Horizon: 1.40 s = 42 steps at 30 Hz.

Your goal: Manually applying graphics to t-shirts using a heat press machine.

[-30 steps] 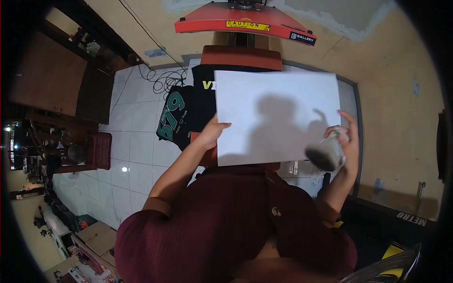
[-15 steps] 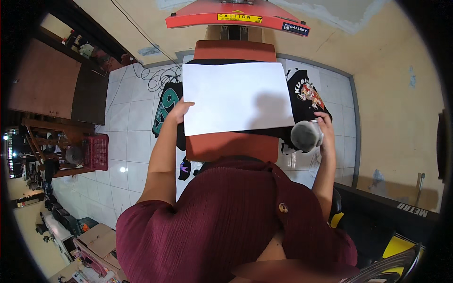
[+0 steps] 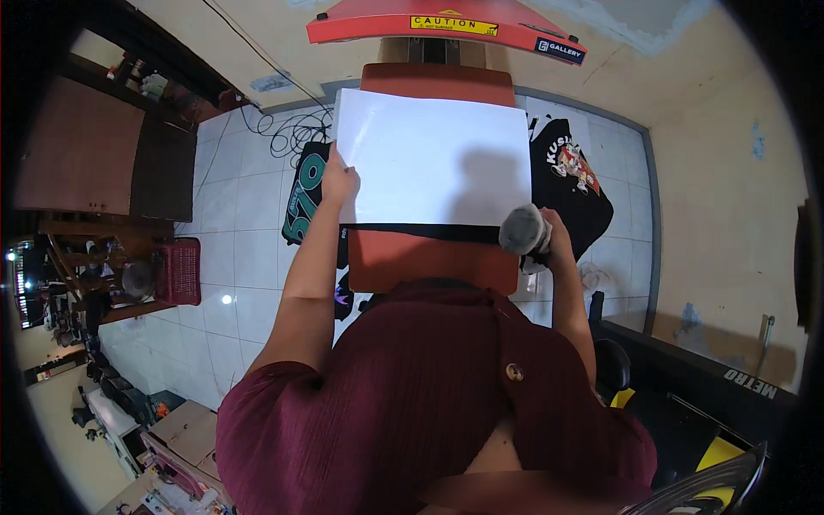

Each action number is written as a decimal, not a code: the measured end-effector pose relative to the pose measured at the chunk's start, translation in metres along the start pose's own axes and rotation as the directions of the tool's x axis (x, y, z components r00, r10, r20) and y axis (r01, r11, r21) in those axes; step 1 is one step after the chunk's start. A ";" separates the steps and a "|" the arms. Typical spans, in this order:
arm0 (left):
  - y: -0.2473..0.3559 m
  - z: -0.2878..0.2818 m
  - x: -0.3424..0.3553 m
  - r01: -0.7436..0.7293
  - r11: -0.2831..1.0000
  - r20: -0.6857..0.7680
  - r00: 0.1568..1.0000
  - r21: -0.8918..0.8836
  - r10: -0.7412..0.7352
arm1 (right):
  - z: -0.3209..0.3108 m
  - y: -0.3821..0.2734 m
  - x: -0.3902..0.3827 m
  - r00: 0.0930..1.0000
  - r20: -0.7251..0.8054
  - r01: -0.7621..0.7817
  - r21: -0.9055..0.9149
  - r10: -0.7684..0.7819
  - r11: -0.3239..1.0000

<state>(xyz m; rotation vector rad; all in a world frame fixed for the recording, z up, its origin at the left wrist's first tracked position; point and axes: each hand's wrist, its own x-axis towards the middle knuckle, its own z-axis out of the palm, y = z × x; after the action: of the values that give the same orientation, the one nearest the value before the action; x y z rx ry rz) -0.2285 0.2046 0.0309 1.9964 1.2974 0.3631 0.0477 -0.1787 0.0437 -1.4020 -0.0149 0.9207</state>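
A wide white sheet [image 3: 412,154] lies over black fabric [image 3: 429,233] on the orange-red lower plate [image 3: 429,262] of a heat press. My left hand [image 3: 341,182] grips the sheet's left edge, its fingers partly hidden. In my right hand [image 3: 558,240] is a grey, soft-looking pad [image 3: 522,230] with a rounded end, held at the near right corner of the sheet. How its handle is shaped cannot be made out. A shadow falls across the sheet's right half.
Beyond the sheet hangs the press's red upper plate [image 3: 446,30] with a yellow warning label. Printed black garments lie to the left [image 3: 306,193] and right [image 3: 571,184]. Coiled black cable [image 3: 296,137] rests on the tiled floor, left of the press. Farther left stands a dark red crate [image 3: 178,275].
The white sheet appears slightly farther away, with more of its glossy left side showing. My right hand has brought the grey pad leftward to the sheet's near right corner.
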 end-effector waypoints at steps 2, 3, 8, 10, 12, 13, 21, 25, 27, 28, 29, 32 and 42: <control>0.029 0.001 -0.021 0.054 0.945 -0.223 0.975 0.322 0.020 | -0.006 0.010 0.005 0.999 0.024 -0.035 0.054 0.033 0.998; 0.027 0.008 -0.027 0.050 0.946 -0.219 0.976 0.322 0.023 | -0.007 0.014 0.008 0.999 0.019 -0.033 0.055 0.032 0.998; 0.037 0.040 -0.086 -0.541 0.680 0.071 0.805 0.495 0.589 | 0.023 0.006 -0.009 0.980 -0.171 0.125 0.115 -0.105 0.985; 0.035 0.058 -0.111 -0.656 0.658 0.224 0.750 0.369 0.622 | 0.036 0.004 -0.013 0.902 -0.213 0.322 -0.244 -0.375 0.915; 0.027 0.070 -0.128 -0.660 0.674 0.343 0.750 0.332 0.565 | 0.050 0.004 -0.015 0.775 -0.139 0.445 -0.573 -0.617 0.688; 0.025 0.073 -0.131 -0.660 0.675 0.341 0.750 0.330 0.567 | 0.054 0.004 -0.015 0.686 0.136 0.517 -0.782 -0.715 0.347; 0.015 0.076 -0.133 -0.674 0.647 0.406 0.735 0.356 0.543 | 0.082 0.001 0.016 0.667 0.547 0.562 -0.815 -0.506 -0.140; 0.020 0.075 -0.135 -0.693 0.631 0.380 0.720 0.348 0.581 | 0.090 -0.009 0.056 0.733 0.573 0.549 -0.817 -0.367 -0.177; 0.016 0.076 -0.133 -0.683 0.633 0.387 0.730 0.365 0.564 | 0.103 -0.020 0.077 0.733 0.561 0.535 -0.825 -0.384 -0.184; 0.016 0.077 -0.130 -0.674 0.638 0.380 0.738 0.373 0.558 | 0.110 -0.027 0.086 0.740 0.539 0.510 -0.840 -0.403 -0.187; 0.016 0.077 -0.131 -0.679 0.641 0.386 0.732 0.357 0.561 | 0.116 -0.033 0.099 0.797 0.474 0.457 -0.878 -0.374 -0.140; 0.016 0.076 -0.133 -0.682 0.646 0.386 0.730 0.344 0.564 | 0.120 -0.052 0.146 0.695 0.495 0.490 -0.857 -0.521 -0.160; 0.023 0.070 -0.131 -0.674 0.671 0.390 0.734 0.309 0.557 | 0.140 -0.091 0.245 0.720 0.498 0.405 -0.867 -0.483 -0.290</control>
<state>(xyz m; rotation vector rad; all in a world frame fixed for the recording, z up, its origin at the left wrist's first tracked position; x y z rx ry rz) -0.2318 0.0552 0.0166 2.7487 0.4971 0.1016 0.1876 0.0823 0.0298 -2.5126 -1.4944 -0.0818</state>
